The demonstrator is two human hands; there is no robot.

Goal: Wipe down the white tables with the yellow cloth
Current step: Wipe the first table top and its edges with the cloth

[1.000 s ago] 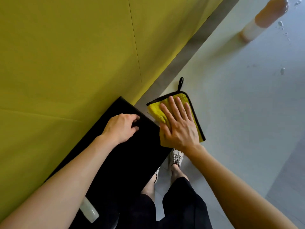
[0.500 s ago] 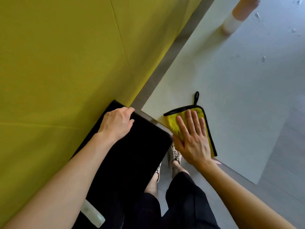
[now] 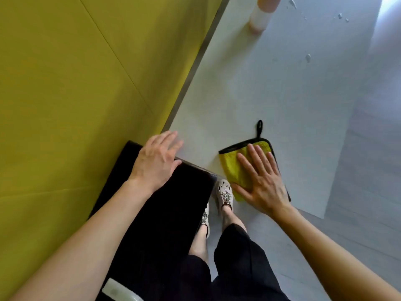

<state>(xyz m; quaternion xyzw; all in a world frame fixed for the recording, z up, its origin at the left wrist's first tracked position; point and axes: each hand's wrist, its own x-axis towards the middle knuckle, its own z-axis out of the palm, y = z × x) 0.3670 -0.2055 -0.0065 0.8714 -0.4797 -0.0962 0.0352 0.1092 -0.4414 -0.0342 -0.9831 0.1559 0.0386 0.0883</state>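
The yellow cloth [image 3: 233,168], edged in black with a black hanging loop, lies flat near the front edge of the white table [image 3: 271,94]. My right hand [image 3: 261,181] presses on it with straight, spread fingers and covers its right half. My left hand [image 3: 157,160] rests with straight fingers on the top corner of a black panel [image 3: 169,209], its fingertips reaching over the table's left corner.
A yellow-green wall [image 3: 76,83] runs along the left, with a grey strip [image 3: 195,68] between it and the table. A white and orange bottle [image 3: 261,14] stands at the table's far side. Water drops [image 3: 307,58] lie far right. My feet [image 3: 224,195] stand below the table's edge.
My right hand has slid the cloth to the right along the table's front edge. My left hand has straightened its fingers and reached forward over the black panel's corner.
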